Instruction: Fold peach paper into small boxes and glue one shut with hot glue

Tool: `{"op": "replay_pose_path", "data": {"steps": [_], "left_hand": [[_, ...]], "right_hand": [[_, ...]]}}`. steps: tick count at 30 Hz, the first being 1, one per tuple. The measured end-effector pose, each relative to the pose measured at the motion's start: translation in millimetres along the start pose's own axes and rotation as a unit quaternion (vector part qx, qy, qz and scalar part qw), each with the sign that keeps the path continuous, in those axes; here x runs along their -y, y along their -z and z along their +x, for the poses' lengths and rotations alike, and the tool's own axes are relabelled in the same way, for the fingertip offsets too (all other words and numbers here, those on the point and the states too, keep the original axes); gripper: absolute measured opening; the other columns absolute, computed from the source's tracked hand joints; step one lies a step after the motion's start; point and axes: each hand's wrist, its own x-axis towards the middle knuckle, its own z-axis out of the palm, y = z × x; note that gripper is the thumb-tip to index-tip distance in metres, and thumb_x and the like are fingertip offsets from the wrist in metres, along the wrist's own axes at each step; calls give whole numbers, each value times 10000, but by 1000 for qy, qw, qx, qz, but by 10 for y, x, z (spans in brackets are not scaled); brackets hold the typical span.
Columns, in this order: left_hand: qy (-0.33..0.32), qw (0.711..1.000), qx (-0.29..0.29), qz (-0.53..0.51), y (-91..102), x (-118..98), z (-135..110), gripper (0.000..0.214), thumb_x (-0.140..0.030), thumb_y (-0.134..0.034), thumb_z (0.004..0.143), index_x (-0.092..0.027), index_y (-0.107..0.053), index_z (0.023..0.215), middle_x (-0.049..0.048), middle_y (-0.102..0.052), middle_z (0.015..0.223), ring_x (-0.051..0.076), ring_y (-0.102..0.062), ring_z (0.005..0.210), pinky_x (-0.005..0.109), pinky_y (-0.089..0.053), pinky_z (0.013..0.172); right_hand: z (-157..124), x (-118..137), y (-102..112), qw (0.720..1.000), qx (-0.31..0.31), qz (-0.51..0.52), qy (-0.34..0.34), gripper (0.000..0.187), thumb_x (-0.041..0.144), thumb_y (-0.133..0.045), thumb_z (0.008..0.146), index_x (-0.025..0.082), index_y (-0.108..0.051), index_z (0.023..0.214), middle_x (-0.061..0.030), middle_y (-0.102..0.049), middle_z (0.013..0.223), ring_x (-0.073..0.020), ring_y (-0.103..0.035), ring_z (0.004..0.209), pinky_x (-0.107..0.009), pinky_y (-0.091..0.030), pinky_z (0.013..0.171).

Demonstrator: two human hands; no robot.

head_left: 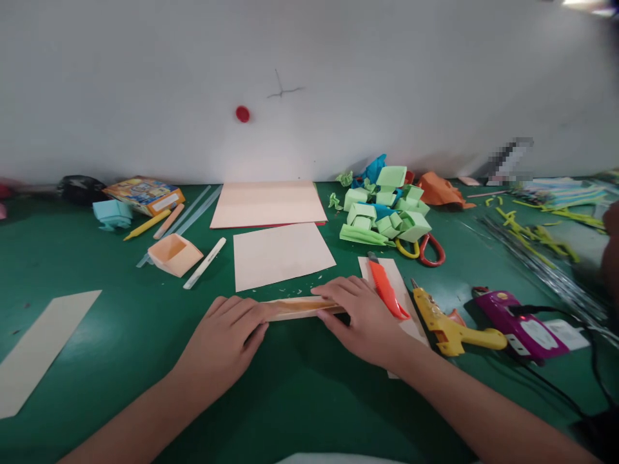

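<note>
Green tabletop: paper strip nearside of pale sheet — left hand, right hand pinching ends; probably light, crushable — hold ends.

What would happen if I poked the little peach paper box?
The box would probably slide easily, since its paper looks thin. Flat sides suggest it won't roll. Poking hard might crumple it, because it looks hollow.

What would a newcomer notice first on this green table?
Probably the folded pale paper strip in the middle, held between the left grip and right grip. Beyond it to the right, the pile of light-green paper shapes stands out. Nearer on the right, the orange cutter and yellow glue gun add bright color.
</note>
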Motion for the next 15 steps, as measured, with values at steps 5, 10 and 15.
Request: {"op": "replay_pose_path", "data": {"steps": [5, 10, 15], "left_hand": [[-34, 998, -11, -44, -3, 16, 21, 274, -146, -481, 959, -262, -729, 960, 34, -711, 996, 202, -636, 934, 350, -466, 802], [-21, 994, -43, -95, 32, -6, 91, 266, -173, -477, 955, -249, -728, 913, 36, -679, 966, 185, -641, 938, 316, -517, 829], [145, 969, -45, -197, 105, -26, 143, 247, -368, -529, 963, -244, -681, 1113, 54, -654, 1095, 178, -666, 881, 278, -571, 711]], "right_hand": [[-16, 2, 48, 999, -4, 33, 5, 282, 365, -571, 982, 217, -669, 1202, -91, -709, 1135, -258, -622, 1028, -426, -508, 863], [17, 36, 33, 996, 38, 68, -50, 189, 273, -563, 963, 251, -717, 1070, -34, -741, 983, -202, -672, 910, -320, -524, 731], [39, 44, -3, 981, 43, 130, -134, 149, 218, -561, 917, 257, -694, 970, -2, -737, 906, -170, -668, 783, -274, -496, 633]]}}
